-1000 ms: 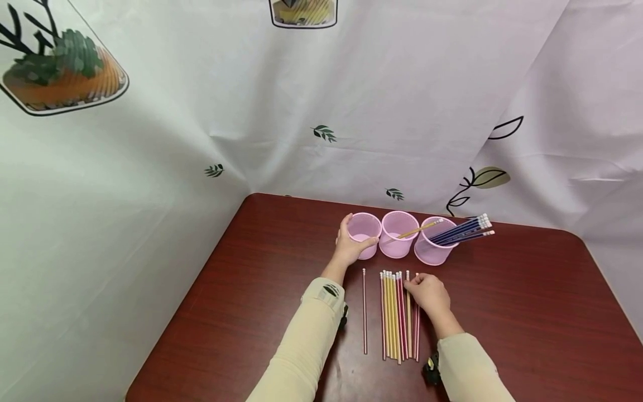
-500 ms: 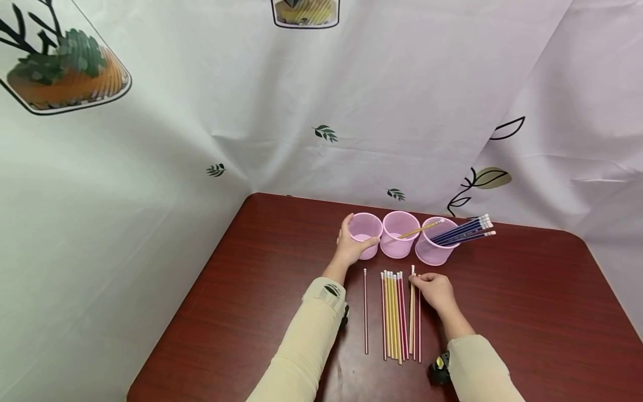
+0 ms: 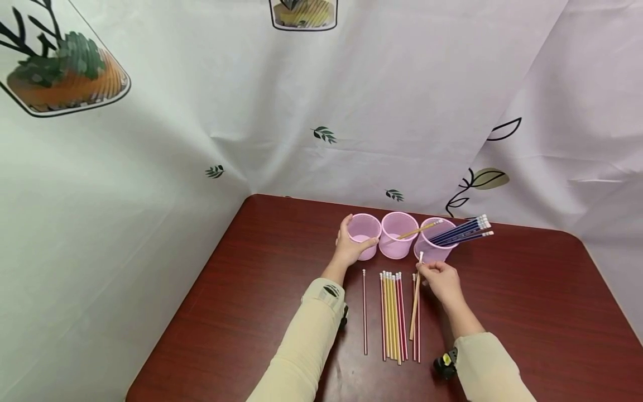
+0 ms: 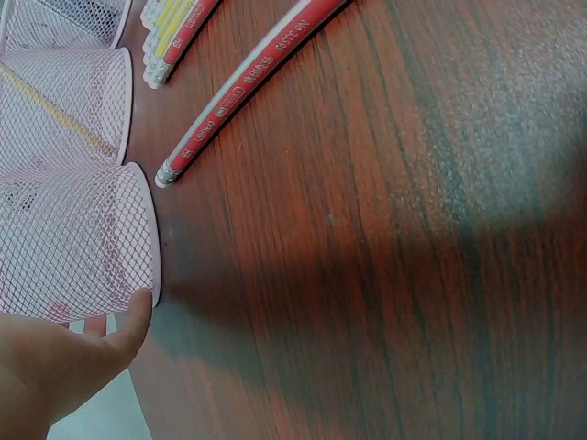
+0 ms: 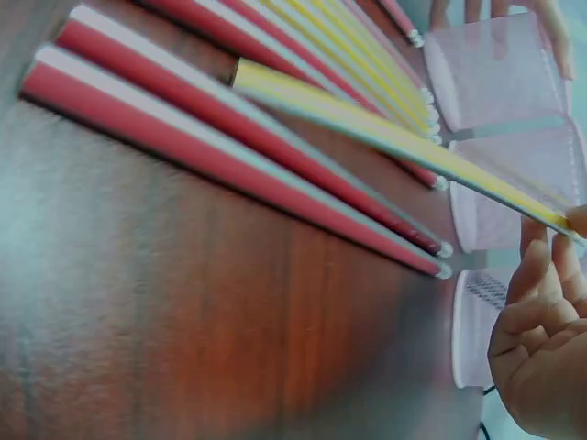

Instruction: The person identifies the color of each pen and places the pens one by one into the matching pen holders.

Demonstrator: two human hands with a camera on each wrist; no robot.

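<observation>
My left hand (image 3: 348, 245) holds the leftmost pink mesh pen cup (image 3: 364, 224), thumb at the near side and fingers around the far left side. In my right hand (image 3: 443, 282) a yellow pencil (image 3: 415, 307) is pinched near its eraser end, which is raised in front of the right pen cup (image 3: 428, 254). The right wrist view shows this yellow pencil (image 5: 394, 142) slanting above two red pencils (image 5: 248, 174). A yellow pencil (image 3: 422, 229) leans in the middle pen cup (image 3: 396, 249). Several blue pencils (image 3: 459, 231) stand tilted in the right cup.
A row of red and yellow pencils (image 3: 392, 318) lies on the dark red table (image 3: 261, 296). One red pencil (image 3: 365, 312) lies apart to their left. A white patterned cloth (image 3: 281, 151) hangs behind and to the left of the table.
My right hand has taken the yellow pencil from the row's right part and lifted it, moving right and toward the cups. My left hand has stayed on the left cup.
</observation>
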